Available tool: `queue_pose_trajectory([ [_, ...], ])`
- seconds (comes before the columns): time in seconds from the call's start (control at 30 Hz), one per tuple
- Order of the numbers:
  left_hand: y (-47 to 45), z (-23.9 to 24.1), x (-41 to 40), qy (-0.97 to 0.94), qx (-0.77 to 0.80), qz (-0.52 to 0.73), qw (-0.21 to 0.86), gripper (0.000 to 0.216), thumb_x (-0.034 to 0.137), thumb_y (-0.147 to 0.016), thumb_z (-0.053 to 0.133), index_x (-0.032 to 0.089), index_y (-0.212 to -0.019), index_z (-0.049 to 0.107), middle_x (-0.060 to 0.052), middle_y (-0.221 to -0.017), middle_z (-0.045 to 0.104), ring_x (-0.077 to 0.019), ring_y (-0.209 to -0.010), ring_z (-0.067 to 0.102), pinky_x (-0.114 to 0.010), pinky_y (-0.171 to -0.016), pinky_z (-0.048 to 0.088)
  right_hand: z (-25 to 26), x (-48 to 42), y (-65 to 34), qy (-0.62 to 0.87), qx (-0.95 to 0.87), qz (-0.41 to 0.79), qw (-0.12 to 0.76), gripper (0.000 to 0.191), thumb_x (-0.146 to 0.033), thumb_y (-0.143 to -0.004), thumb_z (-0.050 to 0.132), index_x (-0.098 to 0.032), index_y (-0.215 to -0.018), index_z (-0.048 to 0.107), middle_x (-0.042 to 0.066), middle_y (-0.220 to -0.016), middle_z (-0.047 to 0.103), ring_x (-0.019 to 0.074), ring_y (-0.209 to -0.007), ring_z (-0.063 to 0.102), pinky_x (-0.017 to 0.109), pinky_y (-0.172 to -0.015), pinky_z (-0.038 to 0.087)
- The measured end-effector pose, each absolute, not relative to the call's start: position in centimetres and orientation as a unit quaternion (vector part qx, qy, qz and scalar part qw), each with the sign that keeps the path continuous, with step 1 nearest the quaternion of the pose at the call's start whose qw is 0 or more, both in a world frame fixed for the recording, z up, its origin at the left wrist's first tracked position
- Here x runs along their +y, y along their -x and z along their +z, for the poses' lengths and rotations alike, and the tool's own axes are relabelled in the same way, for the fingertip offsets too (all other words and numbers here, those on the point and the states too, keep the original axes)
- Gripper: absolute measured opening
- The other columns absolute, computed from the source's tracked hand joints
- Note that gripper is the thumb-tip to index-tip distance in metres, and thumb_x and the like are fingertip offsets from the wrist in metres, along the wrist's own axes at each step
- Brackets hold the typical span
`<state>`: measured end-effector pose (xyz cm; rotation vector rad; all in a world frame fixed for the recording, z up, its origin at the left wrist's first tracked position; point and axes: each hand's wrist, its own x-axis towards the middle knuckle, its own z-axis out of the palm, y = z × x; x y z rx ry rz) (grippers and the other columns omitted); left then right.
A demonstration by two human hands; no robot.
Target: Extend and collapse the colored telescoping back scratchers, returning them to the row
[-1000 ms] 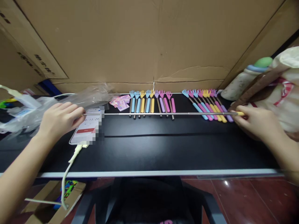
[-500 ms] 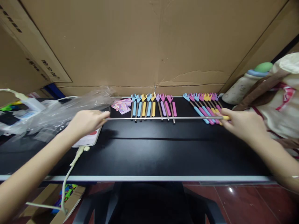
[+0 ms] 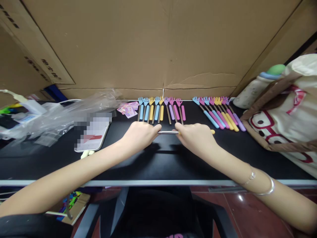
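A telescopic back scratcher rod (image 3: 168, 132) lies level between my two hands above the black table. My left hand (image 3: 142, 135) is closed on its left end; whether a claw head is hidden in that fist I cannot tell. My right hand (image 3: 195, 135) is wrapped round its yellow handle, whose tip (image 3: 212, 132) sticks out on the right. Just behind my hands lies a row of claw-headed rods (image 3: 156, 110) in blue, yellow, purple and pink, with coloured grips (image 3: 161, 113) beside them. Further right, several back scratchers (image 3: 219, 114) with coloured handles lie slanted side by side.
Small printed cards (image 3: 128, 110) lie left of the row. A phone (image 3: 92, 135) and clear plastic bags (image 3: 66, 112) occupy the left side. At right stand a cloth bag (image 3: 292, 115) and a bottle (image 3: 255, 89). A cardboard wall (image 3: 138, 46) closes off the back.
Both hands have come inward from far apart to close together. The long stretch of metal rod between them has shortened to a small piece.
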<state>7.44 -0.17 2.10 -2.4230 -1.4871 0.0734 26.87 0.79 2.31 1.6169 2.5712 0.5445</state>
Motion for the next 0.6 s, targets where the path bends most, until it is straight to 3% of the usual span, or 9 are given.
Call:
queue_pose_trajectory([
  [0.17, -6.7, 2.7, -0.1, 0.854, -0.491, 0.020, 0.172, 0.024, 0.026, -0.097, 0.042, 0.020, -0.095, 0.065, -0.007, -0.074, 0.071, -0.0266, -0.069, 0.070, -0.027, -0.051, 0.036, 2.0, 1.0, -27.4, -0.497, 0.849, 0.178, 0.008, 0.029, -0.036, -0.097, 0.038, -0.022, -0.096, 0.064, 0.005, -0.073, 0.073, 0.0190, -0.063, 0.065, 0.027, -0.052, 0.012],
  [0.33, -3.2, 2.7, 0.6, 0.844, -0.498, 0.014, 0.200, 0.023, 0.029, -0.096, 0.043, 0.020, -0.091, 0.064, -0.006, -0.076, 0.071, -0.0223, -0.066, 0.065, -0.025, -0.051, 0.029, 1.5, 2.6, -31.5, -0.474, 0.844, 0.247, -0.051, 0.026, -0.035, -0.093, 0.042, -0.021, -0.083, 0.062, 0.003, -0.062, 0.068, 0.0150, -0.053, 0.057, 0.026, -0.051, 0.011],
  [0.6, 8.3, 2.9, 0.5, 0.778, -0.563, 0.041, 0.276, 0.030, 0.033, -0.098, 0.034, 0.022, -0.089, 0.060, -0.004, -0.084, 0.069, -0.0189, -0.081, 0.060, -0.025, -0.057, 0.025, 2.3, 5.2, -44.1, -0.616, 0.743, 0.258, -0.033, 0.028, -0.042, -0.088, 0.045, -0.022, -0.072, 0.056, 0.010, -0.071, 0.068, 0.0169, -0.061, 0.051, 0.027, -0.054, 0.020],
])
